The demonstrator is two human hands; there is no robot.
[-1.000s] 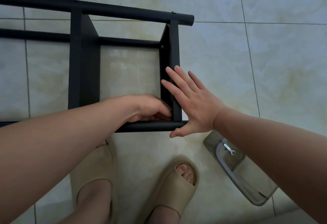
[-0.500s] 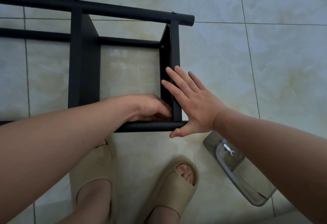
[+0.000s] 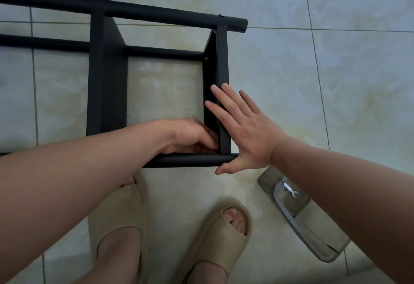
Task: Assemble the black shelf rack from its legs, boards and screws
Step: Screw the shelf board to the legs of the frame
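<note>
Black shelf rack (image 3: 107, 86) lies on its side on the tiled floor (image 3: 336, 82), just in front of my feet. Two boards stand on edge between the far leg (image 3: 156, 13) and the near leg (image 3: 190, 160). A third leg (image 3: 44, 42) runs lower down, on the far side. Screw heads show on the far leg (image 3: 221, 15) and inside the end board (image 3: 206, 59).

My right grip (image 3: 248, 131) is flat and wide open. The fingers are straight and press on the outer face of the end board (image 3: 221, 59), with the thumb by the near leg's tip. It holds nothing.

My left grip (image 3: 190, 135) is tucked inside the frame, in the corner where the end board meets the near leg. Its fingers are curled toward that corner. I cannot tell what is pinched there, if anything, because the fingertips are hidden.

A clear tray (image 3: 313, 234) sits on the floor to my right, partly under my forearm, with a small metal wrench (image 3: 290, 190) in it. I am wearing beige slippers (image 3: 221, 227).
</note>
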